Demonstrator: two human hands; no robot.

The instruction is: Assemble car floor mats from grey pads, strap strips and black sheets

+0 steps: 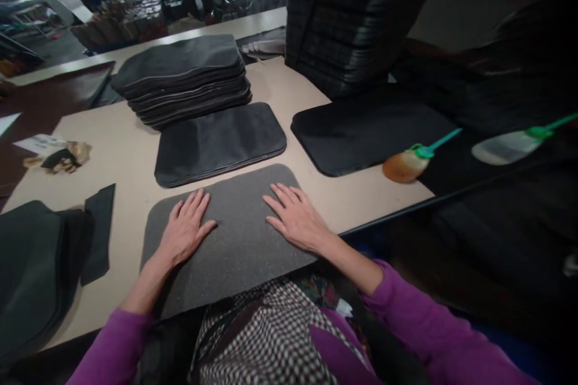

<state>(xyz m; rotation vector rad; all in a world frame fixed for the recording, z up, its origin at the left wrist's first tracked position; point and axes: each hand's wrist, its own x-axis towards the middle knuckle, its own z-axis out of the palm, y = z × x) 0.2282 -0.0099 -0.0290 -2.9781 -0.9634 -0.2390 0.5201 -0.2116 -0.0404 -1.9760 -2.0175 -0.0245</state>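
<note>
A grey sheet with rounded far corners point(235, 246) lies flat at the table's front edge, its near side reaching to the edge by my body. My left hand point(186, 228) rests palm down on the sheet's left part, fingers spread. On its right part lies my right hand point(295, 216), also flat with fingers apart. Just beyond the sheet is a low stack of black rounded panels point(221, 141). To the right of that, another black panel stack point(361, 129) lies on the table.
A taller pile of dark panels point(185, 81) stands behind, and a high black stack point(338, 24) at back right. Two squeeze bottles, one with amber liquid point(404, 166) and one whitish point(503, 148), lie at right. Dark sheets point(27, 271) and scraps point(65, 158) are at left.
</note>
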